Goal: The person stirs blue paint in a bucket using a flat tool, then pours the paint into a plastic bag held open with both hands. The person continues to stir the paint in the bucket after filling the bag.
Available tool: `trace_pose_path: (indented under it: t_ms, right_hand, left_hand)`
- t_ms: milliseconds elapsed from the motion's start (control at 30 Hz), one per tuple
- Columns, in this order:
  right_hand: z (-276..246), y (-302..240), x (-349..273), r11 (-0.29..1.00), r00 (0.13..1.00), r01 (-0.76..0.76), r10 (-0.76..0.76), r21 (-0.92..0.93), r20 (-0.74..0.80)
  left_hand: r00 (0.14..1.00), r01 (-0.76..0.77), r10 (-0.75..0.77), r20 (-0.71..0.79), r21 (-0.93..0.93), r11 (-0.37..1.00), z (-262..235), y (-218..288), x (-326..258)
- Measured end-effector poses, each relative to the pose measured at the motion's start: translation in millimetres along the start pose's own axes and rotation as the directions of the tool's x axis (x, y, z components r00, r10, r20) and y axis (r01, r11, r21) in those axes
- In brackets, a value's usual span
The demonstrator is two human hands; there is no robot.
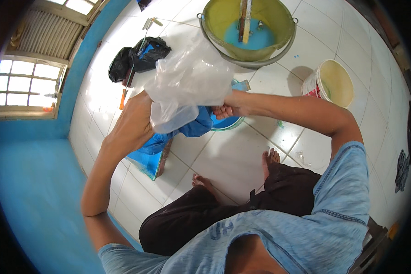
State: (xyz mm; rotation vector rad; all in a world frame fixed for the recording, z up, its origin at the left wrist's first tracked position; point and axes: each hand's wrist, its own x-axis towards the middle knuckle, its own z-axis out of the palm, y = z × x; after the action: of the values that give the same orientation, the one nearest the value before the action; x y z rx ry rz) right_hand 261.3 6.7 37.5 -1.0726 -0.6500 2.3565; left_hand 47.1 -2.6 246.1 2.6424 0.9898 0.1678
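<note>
A crumpled clear plastic bag (187, 75) is stretched between my two hands, above the floor in front of me. My left hand (134, 119) grips its left side, with the fingertips hidden behind the plastic. On the other side my right hand (228, 105) is closed on the bag's edge, fingers curled. Blue crumpled sheeting (197, 125) hangs just under the bag; whether it is plastic or cloth I cannot tell. Below it lies a blue-stained paint tray (151, 165), partly covered. A tub with blue paint (228, 123) stands beneath my right hand, mostly hidden.
A large yellowish bucket (271, 52) holding blue liquid and a wooden stick (245, 23) stands at the far side. Right of it is a white pail (335, 84). Black plastic bags (144, 57) and an orange-handled tool (123, 98) lie near the blue wall (27, 182).
</note>
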Motion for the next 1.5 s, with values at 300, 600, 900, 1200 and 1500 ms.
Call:
trace_pose_path:
  t_ms: [300,600,900,1200,1500]
  right_hand:
    - [-23.4,21.7,-12.0,0.997,0.999,-0.047,0.048,0.055,-0.009]
    - [25.0,-37.1,-77.2,-0.024,0.592,0.496,-0.722,-0.868,0.358]
    - [54.4,-67.2,-62.2,0.234,0.712,0.646,-0.529,-0.727,0.462]
    - [53.0,-62.5,-66.4,0.432,0.751,0.635,-0.538,-0.64,0.382]
    - [46.1,-52.2,-63.0,0.763,0.865,0.473,-0.498,-0.442,0.066]
  left_hand:
    - [0.98,0.183,-0.15,0.13,-0.304,0.935,16.9,-15.8,39.3]
    - [0.973,0.221,-0.154,0.172,-0.511,0.831,22.7,-29.5,44.2]
    - [0.983,0.182,-0.17,0.067,-0.446,0.876,40.5,-41.1,48.3]
    - [0.981,0.111,-0.08,0.176,-0.171,0.979,30.8,-19.6,44.8]
    - [0.975,0.222,-0.223,0.011,-0.106,0.969,-1.7,1.8,-10.7]
